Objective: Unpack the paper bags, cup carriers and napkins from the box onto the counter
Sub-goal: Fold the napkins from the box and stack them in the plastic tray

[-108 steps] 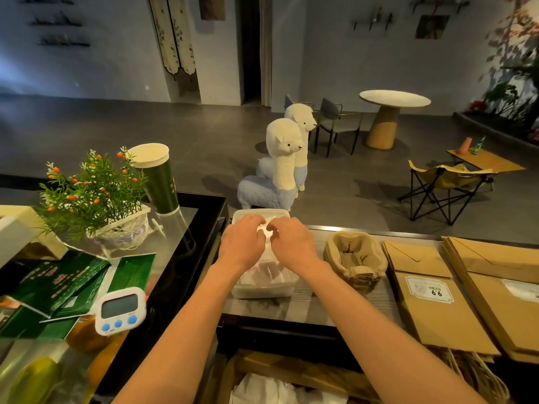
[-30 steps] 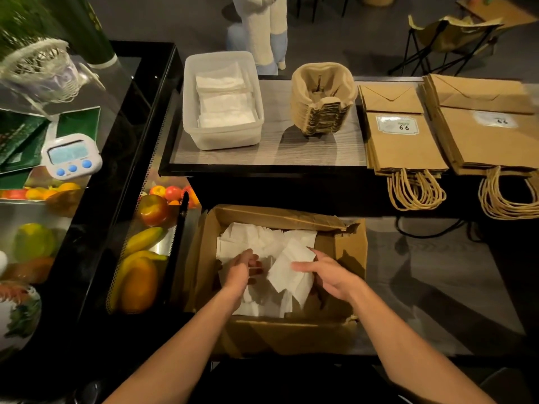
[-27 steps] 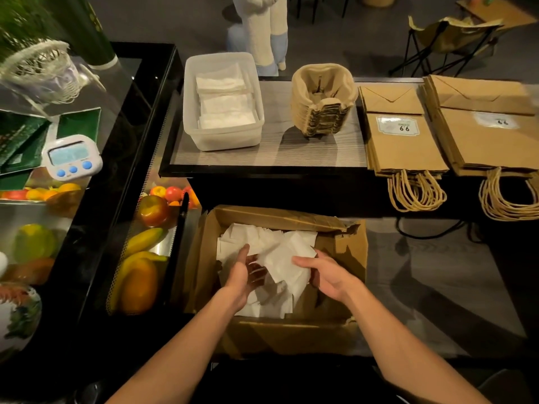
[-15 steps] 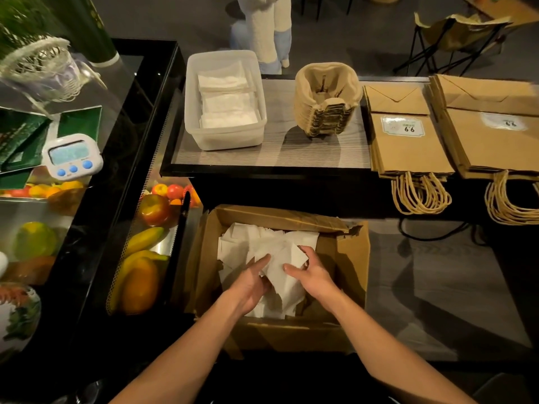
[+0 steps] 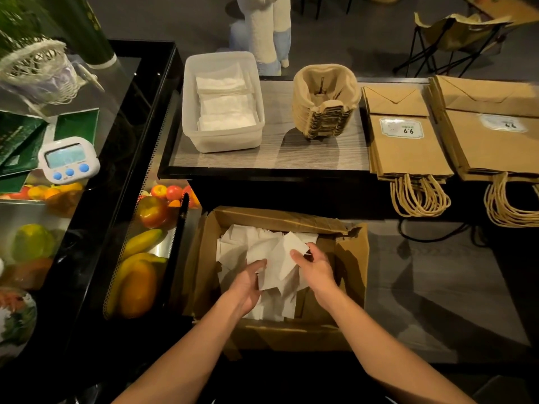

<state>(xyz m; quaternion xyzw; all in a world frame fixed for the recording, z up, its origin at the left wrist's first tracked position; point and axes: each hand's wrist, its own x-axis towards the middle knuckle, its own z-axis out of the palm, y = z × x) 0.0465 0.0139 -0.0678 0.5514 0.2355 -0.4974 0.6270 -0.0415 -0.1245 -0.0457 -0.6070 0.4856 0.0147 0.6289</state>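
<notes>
An open cardboard box stands on the floor below the counter, with loose white napkins inside. My left hand and my right hand reach into it and together grip a small bunch of napkins from either side. On the counter sit a clear plastic tub with stacked napkins, a stack of brown cup carriers, and two piles of brown paper bags with handles hanging over the edge.
A black display case with fruit stands left of the box. On top of it are a white timer, green leaflets and a potted plant. Beyond the counter are alpaca figures and folding chairs. A cable lies on the floor at right.
My hands left the tub on the counter and went down into the box. Over the last second they closed in from both sides and gathered a bunch of napkins.
</notes>
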